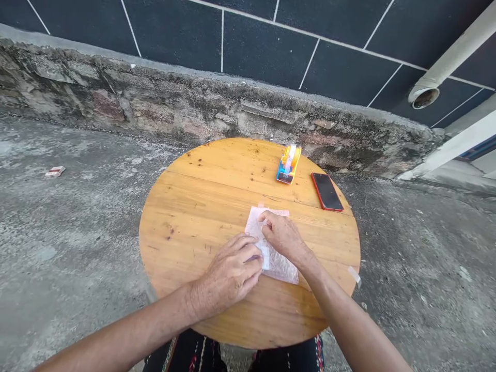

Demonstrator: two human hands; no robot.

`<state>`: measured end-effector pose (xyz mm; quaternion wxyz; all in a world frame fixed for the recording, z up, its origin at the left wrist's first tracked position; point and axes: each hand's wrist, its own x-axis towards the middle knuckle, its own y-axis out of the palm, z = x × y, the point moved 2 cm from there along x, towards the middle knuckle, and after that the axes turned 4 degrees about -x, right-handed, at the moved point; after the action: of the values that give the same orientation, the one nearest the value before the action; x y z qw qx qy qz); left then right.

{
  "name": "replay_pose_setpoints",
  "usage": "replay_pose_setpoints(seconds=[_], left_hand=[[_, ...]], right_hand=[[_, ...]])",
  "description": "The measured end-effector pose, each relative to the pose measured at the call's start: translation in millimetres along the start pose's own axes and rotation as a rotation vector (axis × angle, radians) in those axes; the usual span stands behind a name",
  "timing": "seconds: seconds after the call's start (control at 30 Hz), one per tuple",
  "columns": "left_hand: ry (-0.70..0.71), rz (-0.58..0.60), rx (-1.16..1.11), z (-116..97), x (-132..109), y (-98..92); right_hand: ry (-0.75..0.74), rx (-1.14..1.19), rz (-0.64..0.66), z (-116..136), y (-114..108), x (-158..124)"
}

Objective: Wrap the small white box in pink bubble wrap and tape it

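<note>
A pale pink bubble-wrap packet (281, 266) lies slanted on the round wooden table. My left hand (236, 266), palm down, rests at its left edge, fingers together and bent over it. A whitish-blue patch shows in the wrap beside those fingertips; what it is I cannot make out. Over the packet's upper part is my right hand (282, 232), fingers curled in and index finger and thumb close together at the surface. Anything between them is too small to tell. A bit of clear tape (261, 205) sticks out at the packet's top edge.
The round wooden table (186, 201) bears a yellow and blue tape dispenser (289, 164) at the back and a phone with a red case (327, 191) at the right. A tape strip (354, 276) hangs from the right rim. Behind runs a stone wall base (174, 111).
</note>
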<state>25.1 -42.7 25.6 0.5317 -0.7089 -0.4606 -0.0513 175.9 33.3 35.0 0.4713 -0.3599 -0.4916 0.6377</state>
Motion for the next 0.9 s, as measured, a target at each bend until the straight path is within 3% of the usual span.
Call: replay_pose_setpoints(seconds=[0.2,0.3,0.37,0.53,0.77,0.9], left_hand=[[0.008,0.027,0.017,-2.7,1.5,-1.0],[0.014,0.042,0.051,-3.5,3.0,-2.3],[0.028,0.034,0.069,-4.3,2.9,-2.9],[0.039,0.008,0.138,-6.0,0.6,-3.1],[0.07,0.058,0.139,-7.5,2.7,-3.5],[0.058,0.064,0.126,-7.3,2.6,-4.8]], right_hand=[[0.014,0.066,-0.01,-6.2,-5.7,-5.4],[-0.009,0.199,-0.102,-21.2,-22.8,-34.8],[0.018,0.261,-0.085,-35.7,-29.5,-61.9],[0.082,0.338,-0.047,-58.2,-26.0,-107.6],[-0.259,0.35,-0.191,-30.4,-19.3,-87.6],[-0.193,0.29,-0.17,-41.8,-15.8,-86.1]])
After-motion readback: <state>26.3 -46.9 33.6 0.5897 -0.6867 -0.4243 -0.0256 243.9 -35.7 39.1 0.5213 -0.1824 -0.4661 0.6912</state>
